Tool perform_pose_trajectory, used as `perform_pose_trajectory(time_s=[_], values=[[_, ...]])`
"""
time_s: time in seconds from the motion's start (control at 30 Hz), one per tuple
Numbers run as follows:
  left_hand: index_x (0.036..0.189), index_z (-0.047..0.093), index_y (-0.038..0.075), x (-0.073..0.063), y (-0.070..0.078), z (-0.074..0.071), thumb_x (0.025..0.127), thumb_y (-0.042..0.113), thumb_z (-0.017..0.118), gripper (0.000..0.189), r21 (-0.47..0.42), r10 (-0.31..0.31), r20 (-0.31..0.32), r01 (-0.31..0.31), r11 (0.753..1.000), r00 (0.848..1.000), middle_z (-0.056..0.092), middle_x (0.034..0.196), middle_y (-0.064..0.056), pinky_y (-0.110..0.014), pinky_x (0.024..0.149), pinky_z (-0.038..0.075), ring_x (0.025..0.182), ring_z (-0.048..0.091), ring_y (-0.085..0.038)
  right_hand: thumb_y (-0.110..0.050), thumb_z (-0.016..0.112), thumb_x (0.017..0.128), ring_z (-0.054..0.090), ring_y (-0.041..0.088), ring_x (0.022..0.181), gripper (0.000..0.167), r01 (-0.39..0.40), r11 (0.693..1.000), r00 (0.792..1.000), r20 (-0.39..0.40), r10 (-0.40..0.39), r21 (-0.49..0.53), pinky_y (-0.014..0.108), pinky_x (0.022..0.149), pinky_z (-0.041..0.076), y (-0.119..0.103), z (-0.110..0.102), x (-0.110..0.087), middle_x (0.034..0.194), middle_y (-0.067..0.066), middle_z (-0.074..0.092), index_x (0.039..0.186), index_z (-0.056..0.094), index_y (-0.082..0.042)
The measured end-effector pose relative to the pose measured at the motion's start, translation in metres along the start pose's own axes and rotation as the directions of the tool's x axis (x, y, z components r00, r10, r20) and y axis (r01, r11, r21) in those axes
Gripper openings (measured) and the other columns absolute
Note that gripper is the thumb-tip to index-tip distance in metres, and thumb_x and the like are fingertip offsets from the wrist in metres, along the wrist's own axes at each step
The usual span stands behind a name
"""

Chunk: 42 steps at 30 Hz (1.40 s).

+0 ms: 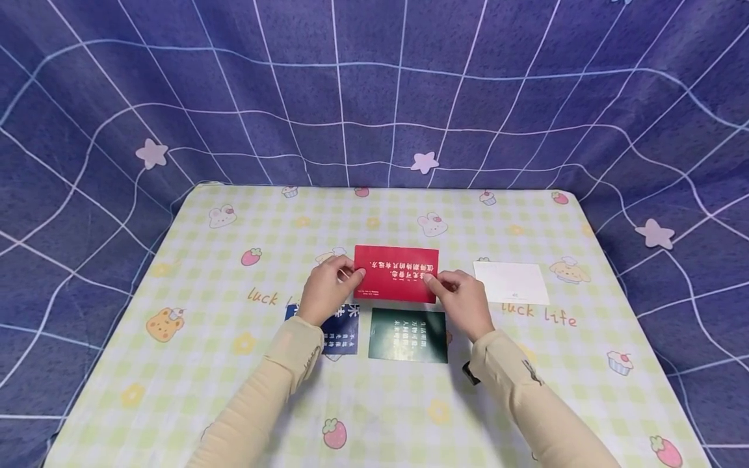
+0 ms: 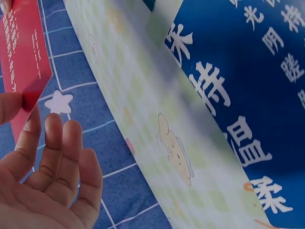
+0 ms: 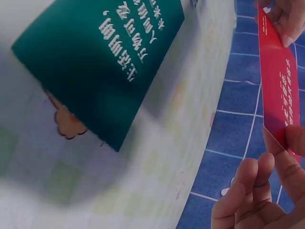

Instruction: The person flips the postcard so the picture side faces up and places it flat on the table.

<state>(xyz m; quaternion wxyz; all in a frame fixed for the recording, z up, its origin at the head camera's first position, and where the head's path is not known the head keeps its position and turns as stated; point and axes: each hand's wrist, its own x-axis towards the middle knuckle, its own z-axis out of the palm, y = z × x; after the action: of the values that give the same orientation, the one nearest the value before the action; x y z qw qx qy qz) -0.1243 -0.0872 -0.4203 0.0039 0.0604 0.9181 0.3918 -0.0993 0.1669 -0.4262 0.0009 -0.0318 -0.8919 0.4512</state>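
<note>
Between both hands a red card (image 1: 395, 273) with white printed characters is held by its two short ends. The left hand (image 1: 330, 288) pinches its left end between thumb and forefinger, the other fingers loosely curled in the left wrist view. At the right end, the right hand (image 1: 462, 299) pinches the card the same way. A dark blue card (image 1: 342, 331) lies on the table below the left hand and is partly covered by it. Beside it lies a dark green card (image 1: 407, 336) with white characters, nearer to me than the red one.
A white card (image 1: 511, 283) lies on the table to the right of the right hand. The table wears a green-checked cloth (image 1: 193, 390) printed with cartoon animals and fruit. Behind and around it hangs a blue curtain (image 1: 374, 91) with white grid lines and stars.
</note>
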Motion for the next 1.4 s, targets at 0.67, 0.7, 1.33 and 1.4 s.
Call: perform_pose_trajectory(time_s=[0.67,0.7,1.33,1.4], values=[[0.105,0.066,0.005,0.006,-0.009,-0.015,0.095,0.028,0.072,0.026,0.027,-0.075,-0.045,0.076,0.997,0.996,0.064,0.097,-0.010,-0.038,0.080,0.048,0.090,0.059,-0.026,-0.030,0.068,0.099,0.054,0.023,0.081,0.027,0.067,0.997,0.994,0.087,-0.069,0.023,0.034,0.073,0.042,-0.010,0.017,0.016,0.084,0.006,0.061,0.081,0.070,-0.009],[0.105,0.067,0.005,0.007,-0.010,-0.016,0.095,0.028,0.072,0.026,0.026,-0.083,-0.051,0.084,0.996,0.995,0.064,0.097,-0.010,-0.039,0.080,0.047,0.090,0.058,-0.027,-0.029,0.068,0.099,0.054,0.022,0.081,0.026,0.080,0.997,0.992,0.100,-0.082,0.021,0.034,0.073,0.042,-0.010,0.018,0.017,0.084,0.005,0.061,0.082,0.069,-0.009],[0.105,0.068,0.004,0.008,-0.028,-0.028,0.094,0.030,0.073,0.029,0.072,-0.179,-0.100,0.187,0.980,0.979,0.063,0.102,-0.014,-0.042,0.079,0.045,0.089,0.056,-0.029,-0.030,0.070,0.097,0.053,0.021,0.074,0.019,0.073,0.993,0.992,0.110,-0.063,-0.097,0.034,0.069,0.041,-0.024,0.041,0.025,0.082,0.004,0.062,0.090,0.073,-0.012],[0.106,0.068,0.004,0.007,-0.030,-0.028,0.094,0.030,0.073,0.029,0.083,-0.186,-0.101,0.195,0.977,0.977,0.063,0.102,-0.014,-0.042,0.079,0.046,0.089,0.056,-0.029,-0.031,0.070,0.097,0.054,0.021,0.074,0.019,0.057,0.993,0.993,0.111,-0.046,-0.104,0.034,0.070,0.042,-0.026,0.044,0.025,0.083,0.004,0.063,0.092,0.074,-0.013]])
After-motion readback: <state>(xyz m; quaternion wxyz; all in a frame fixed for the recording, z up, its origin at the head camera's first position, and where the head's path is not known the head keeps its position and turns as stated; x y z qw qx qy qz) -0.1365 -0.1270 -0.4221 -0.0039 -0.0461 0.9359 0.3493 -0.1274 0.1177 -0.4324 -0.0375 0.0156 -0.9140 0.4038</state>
